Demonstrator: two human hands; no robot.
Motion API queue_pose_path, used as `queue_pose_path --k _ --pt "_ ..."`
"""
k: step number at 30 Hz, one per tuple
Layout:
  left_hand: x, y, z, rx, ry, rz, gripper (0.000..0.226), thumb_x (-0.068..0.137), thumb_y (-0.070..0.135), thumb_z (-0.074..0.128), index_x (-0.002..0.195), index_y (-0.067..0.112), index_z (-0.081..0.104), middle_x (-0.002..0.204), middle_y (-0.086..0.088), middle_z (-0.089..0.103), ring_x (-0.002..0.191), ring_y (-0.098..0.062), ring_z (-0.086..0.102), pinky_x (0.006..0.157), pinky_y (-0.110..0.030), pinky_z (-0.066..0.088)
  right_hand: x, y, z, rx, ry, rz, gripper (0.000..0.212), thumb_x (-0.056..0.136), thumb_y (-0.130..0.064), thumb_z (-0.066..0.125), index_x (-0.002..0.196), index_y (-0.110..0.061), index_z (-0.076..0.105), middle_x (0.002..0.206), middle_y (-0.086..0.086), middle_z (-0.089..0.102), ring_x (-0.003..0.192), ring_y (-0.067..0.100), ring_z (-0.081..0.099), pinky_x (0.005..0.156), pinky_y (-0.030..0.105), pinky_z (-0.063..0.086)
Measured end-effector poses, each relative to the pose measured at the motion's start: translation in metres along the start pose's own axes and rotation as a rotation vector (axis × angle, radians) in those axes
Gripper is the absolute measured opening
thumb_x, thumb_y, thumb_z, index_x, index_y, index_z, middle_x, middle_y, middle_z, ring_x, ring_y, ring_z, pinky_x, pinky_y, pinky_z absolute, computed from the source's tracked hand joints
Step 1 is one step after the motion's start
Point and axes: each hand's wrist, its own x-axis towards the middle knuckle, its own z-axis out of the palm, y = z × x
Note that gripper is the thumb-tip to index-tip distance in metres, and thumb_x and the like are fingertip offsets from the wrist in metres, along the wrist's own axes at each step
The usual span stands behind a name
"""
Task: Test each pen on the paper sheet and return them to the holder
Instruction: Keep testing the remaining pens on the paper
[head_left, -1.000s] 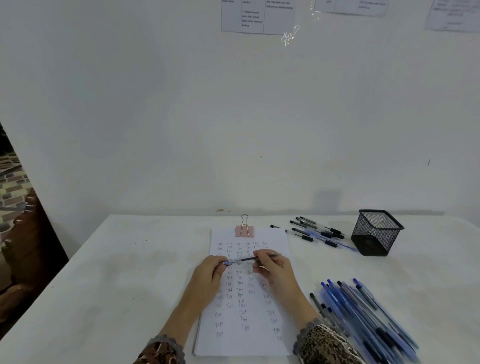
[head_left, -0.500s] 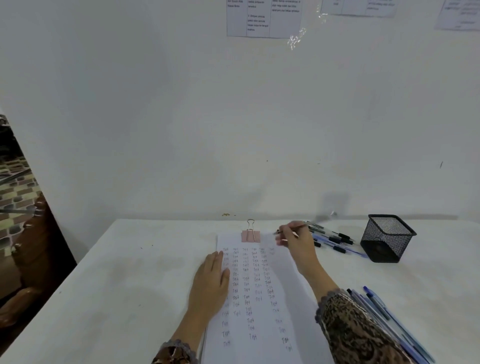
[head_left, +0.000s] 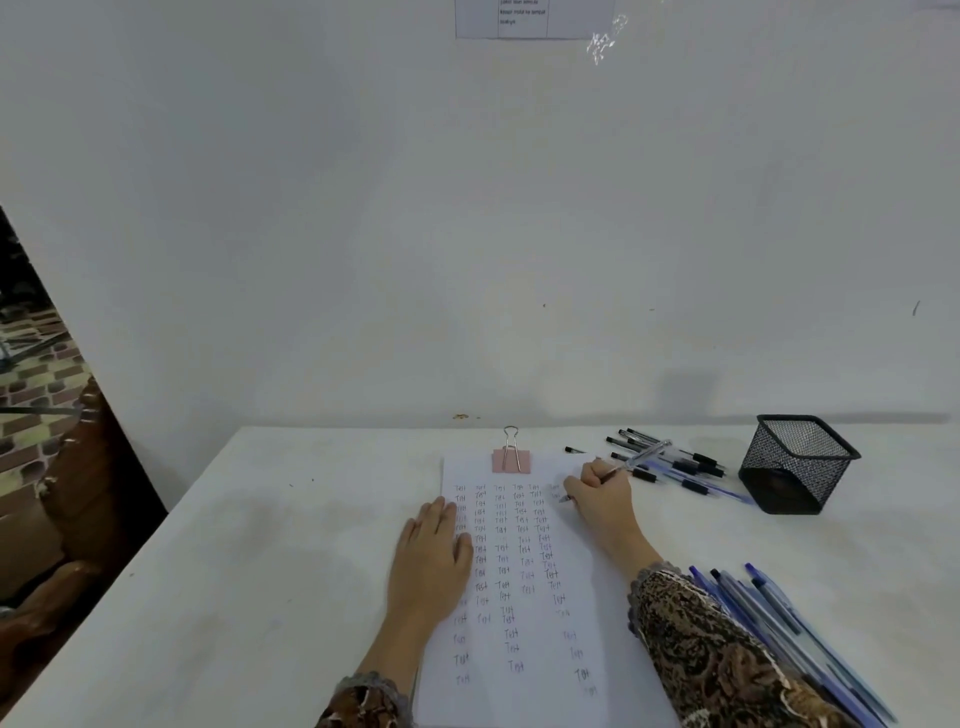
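The right hand (head_left: 602, 499), gripping a pen (head_left: 631, 462), has lowered its tip onto the sheet (head_left: 587, 571) at one o'clock; the left hand (head_left: 431, 561) presses flat. Testing likely starts.

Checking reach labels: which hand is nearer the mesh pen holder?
Right. The right hand, gripping a pen, is left of the holder; the left hand lies flat on the paper sheet's left edge, farther away.

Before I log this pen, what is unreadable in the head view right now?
Head view:
- The pen and its current mark: too small and faint to read.
- Holder inside: dark behind its mesh.
- Blue pens count: the sleeve overlaps them, and the frame edge cuts them.
- Wall notice: cut by the top edge, print too small.
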Motion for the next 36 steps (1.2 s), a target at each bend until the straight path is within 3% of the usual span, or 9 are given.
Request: queue_pose_path --k 4,9,12,14,17,21,25,32,36 --pt "0.0 0.001 0.0 -0.008 0.002 -0.001 0.05 0.1 0.031 0.026 0.147 0.016 0.019 0.156 0.002 0.013 0.144 -0.011 0.008 0.117 -0.026 0.001 0.0 0.001 -0.001 -0.046 -0.013 0.008 0.049 0.071 0.014 0.052 0.055 -0.02 0.02 0.052 0.001 0.021 0.056 0.015 0.018 0.063 0.02 0.03" --pt "-0.001 0.001 0.0 -0.011 0.007 0.005 0.05 0.099 0.031 0.027 0.147 0.015 0.02 0.155 0.001 0.015 0.143 -0.012 0.01 0.118 -0.027 0.004 -0.007 -0.006 0.003 -0.079 -0.068 -0.017 0.049 0.07 0.018 0.051 0.054 -0.018 0.021 0.053 0.001 0.022 0.042 0.004 0.021 0.047 0.006 0.031" --pt "-0.002 0.001 0.0 -0.018 0.006 0.005 0.05 0.099 0.03 0.027 0.146 0.015 0.021 0.156 0.001 0.015 0.144 -0.012 0.009 0.118 -0.027 0.003 -0.007 -0.005 0.003 -0.08 -0.034 -0.035 0.05 0.07 0.018 0.051 0.054 -0.017 0.02 0.053 0.001 0.021 0.042 0.005 0.02 0.05 0.002 0.03" --pt "-0.002 0.001 -0.001 -0.019 0.007 0.006 0.05 0.099 0.03 0.027 0.147 0.016 0.021 0.156 0.002 0.015 0.144 -0.012 0.009 0.117 -0.027 0.002 -0.006 -0.005 0.003 -0.072 -0.038 -0.013 0.05 0.07 0.018 0.051 0.054 -0.018 0.02 0.054 0.001 0.02 0.042 0.005 0.02 0.047 0.008 0.03" --pt "-0.002 0.001 -0.001 -0.024 0.006 0.006 0.05 0.099 0.03 0.027 0.146 0.016 0.021 0.155 0.002 0.016 0.144 -0.012 0.009 0.117 -0.027 0.003 -0.003 -0.002 0.002 -0.083 -0.058 -0.003 0.049 0.07 0.016 0.051 0.054 -0.019 0.019 0.054 0.001 0.018 0.047 0.008 0.017 0.053 0.021 0.025" --pt "-0.001 -0.001 0.001 -0.013 0.011 0.008 0.05 0.099 0.031 0.028 0.146 0.016 0.022 0.155 0.002 0.017 0.143 -0.012 0.01 0.118 -0.027 0.005 -0.001 0.001 0.001 -0.073 0.001 -0.013 0.05 0.073 0.013 0.052 0.053 -0.019 0.019 0.05 0.0 0.02 0.049 0.011 0.014 0.077 0.008 0.032" --pt "-0.001 -0.001 0.002 -0.034 0.01 0.002 0.05 0.099 0.031 0.028 0.146 0.017 0.022 0.155 0.003 0.016 0.143 -0.011 0.01 0.117 -0.026 0.004 -0.001 0.001 0.002 -0.089 -0.003 -0.016 0.048 0.071 0.013 0.052 0.054 -0.018 0.02 0.054 0.002 0.02 0.046 0.007 0.016 0.057 0.013 0.028" --pt "-0.001 -0.002 0.002 -0.039 0.008 0.001 0.05 0.099 0.032 0.028 0.146 0.017 0.022 0.155 0.003 0.016 0.143 -0.011 0.009 0.118 -0.026 0.004 0.0 0.005 0.001 -0.061 0.016 -0.016 0.049 0.073 0.013 0.053 0.054 -0.018 0.02 0.051 0.0 0.021 0.047 0.008 0.014 0.083 0.006 0.033" --pt "-0.001 -0.002 0.001 -0.042 0.0 -0.001 0.05 0.099 0.032 0.028 0.147 0.017 0.021 0.155 0.003 0.015 0.144 -0.011 0.008 0.118 -0.026 0.003 0.001 0.004 0.001 -0.063 0.009 -0.015 0.048 0.071 0.013 0.053 0.055 -0.018 0.02 0.053 0.001 0.021 0.052 0.012 0.016 0.07 0.01 0.035"
